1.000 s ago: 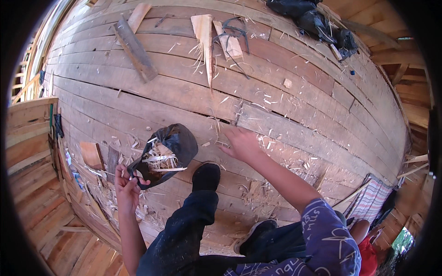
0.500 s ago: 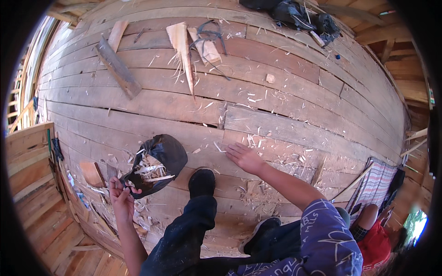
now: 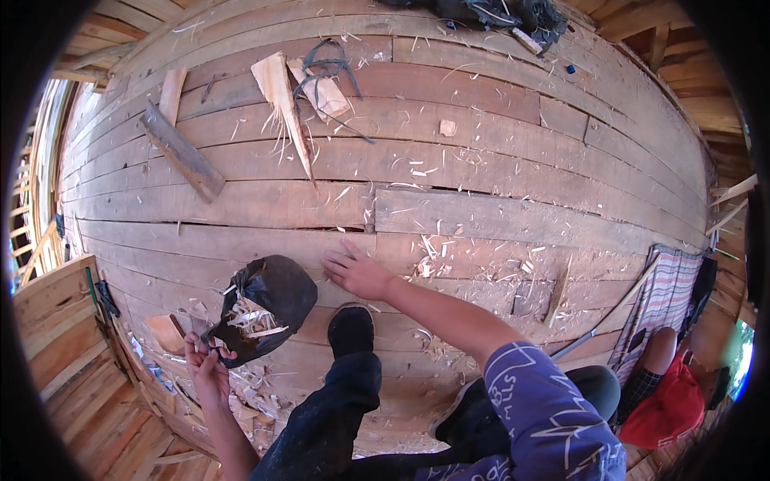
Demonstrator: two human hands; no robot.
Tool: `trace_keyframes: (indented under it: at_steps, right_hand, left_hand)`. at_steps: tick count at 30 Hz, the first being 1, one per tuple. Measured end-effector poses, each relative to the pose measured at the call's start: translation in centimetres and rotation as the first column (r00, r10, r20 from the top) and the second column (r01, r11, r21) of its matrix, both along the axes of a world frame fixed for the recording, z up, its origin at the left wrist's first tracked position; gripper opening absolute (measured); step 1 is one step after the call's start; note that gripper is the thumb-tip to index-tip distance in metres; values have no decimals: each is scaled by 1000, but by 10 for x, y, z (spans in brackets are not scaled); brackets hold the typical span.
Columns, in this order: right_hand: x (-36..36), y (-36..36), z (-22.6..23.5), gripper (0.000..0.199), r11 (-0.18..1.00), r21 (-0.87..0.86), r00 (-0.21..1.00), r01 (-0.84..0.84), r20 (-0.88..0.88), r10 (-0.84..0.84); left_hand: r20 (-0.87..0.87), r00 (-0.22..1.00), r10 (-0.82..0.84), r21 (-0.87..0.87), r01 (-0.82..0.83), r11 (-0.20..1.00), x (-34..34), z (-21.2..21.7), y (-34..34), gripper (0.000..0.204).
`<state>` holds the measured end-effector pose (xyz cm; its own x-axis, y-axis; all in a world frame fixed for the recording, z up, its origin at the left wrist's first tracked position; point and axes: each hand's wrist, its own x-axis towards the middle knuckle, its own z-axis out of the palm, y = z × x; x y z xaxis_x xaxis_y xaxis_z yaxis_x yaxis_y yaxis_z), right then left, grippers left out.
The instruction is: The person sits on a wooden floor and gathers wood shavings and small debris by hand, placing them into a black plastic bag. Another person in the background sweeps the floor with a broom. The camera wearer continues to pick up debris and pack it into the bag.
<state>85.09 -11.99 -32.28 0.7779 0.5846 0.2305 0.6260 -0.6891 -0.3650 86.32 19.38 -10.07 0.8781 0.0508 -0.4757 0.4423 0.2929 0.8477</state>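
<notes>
A black plastic bag [image 3: 293, 293] rests on the plank floor with its mouth facing left, and pale wood shavings [image 3: 255, 319] show inside. My left hand [image 3: 207, 361] pinches the rim of that bag at its lower left. Close to the bag's right side, my right hand [image 3: 353, 271] lies low over the boards with its fingers spread. Whether a small chip sits under that palm is hidden. Loose shavings [image 3: 433, 255] are scattered on the planks to the right of it.
A splintered wood piece [image 3: 282, 100], a block with a dark strap [image 3: 322, 92] and a grey board [image 3: 183, 152] lie farther off. Another black bag [image 3: 537, 20] is at the back. A person in red [image 3: 666, 405] sits at right beside a striped cloth [image 3: 662, 293].
My right hand has swept left across the floor toward the bag. My left hand keeps its pinch on the bag's rim. The view has shifted slightly.
</notes>
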Motion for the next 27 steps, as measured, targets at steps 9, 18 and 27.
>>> trace_keyframes:
  at_steps: [9, 18, 27]
  right_hand:
    - [-44, -83, 16, 14, 989, -122, 988, -87, -140, 69]
    - [-100, -154, 66, 50, 981, -152, 920, 121, -355, -168]
    - [-99, -112, 43, 66, 814, -260, 770, 519, -272, -577]
  left_hand:
    - [10, 999, -33, 3, 33, 999, 8, -8, 9, 47]
    - [10, 998, -61, 2, 61, 998, 22, -5, 9, 48]
    - [-8, 978, -208, 0, 208, 978, 36, 11, -32, 49]
